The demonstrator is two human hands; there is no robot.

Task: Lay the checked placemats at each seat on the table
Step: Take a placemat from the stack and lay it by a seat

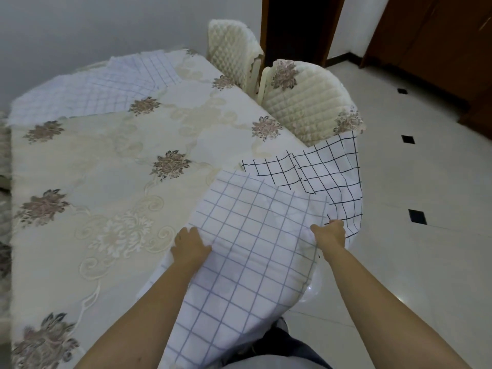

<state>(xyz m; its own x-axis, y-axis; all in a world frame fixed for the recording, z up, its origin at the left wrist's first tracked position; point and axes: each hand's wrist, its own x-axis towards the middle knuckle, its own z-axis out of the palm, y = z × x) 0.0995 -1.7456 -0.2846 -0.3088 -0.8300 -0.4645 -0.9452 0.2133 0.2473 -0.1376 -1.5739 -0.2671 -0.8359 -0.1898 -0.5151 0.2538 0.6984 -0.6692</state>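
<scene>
Grip: left hand [190, 246] has its fingers curled into the blue-checked placemat [247, 235], bunching it. Right hand [330, 233] pinches the mat's right edge. Both hands are clamped on the one mat, set apart across its width.

Location: the mat lies over the table [80, 161] corner at 5 o'clock in view. Its near part hangs off toward the person and its far part rests on the top.

Handling, as judged: thin woven cloth, light, limp, creasing freely, not fragile. It will sag between the hands unless kept taut. Best taken at two corners or along one edge, then drawn flat.

At 1 o'clock from the hands: black-checked cloth [327, 171], touching the held mat and drooping over the table edge. Whether it is a second mat or a fold of the same one cannot be told.

Beyond, 1 o'clock: near chair [300, 102], quilted cover.

At 12 o'clock: far chair [231, 49].

At 10 o'clock, far table edge: far placemats [93, 91], pale check, overlapping
</scene>
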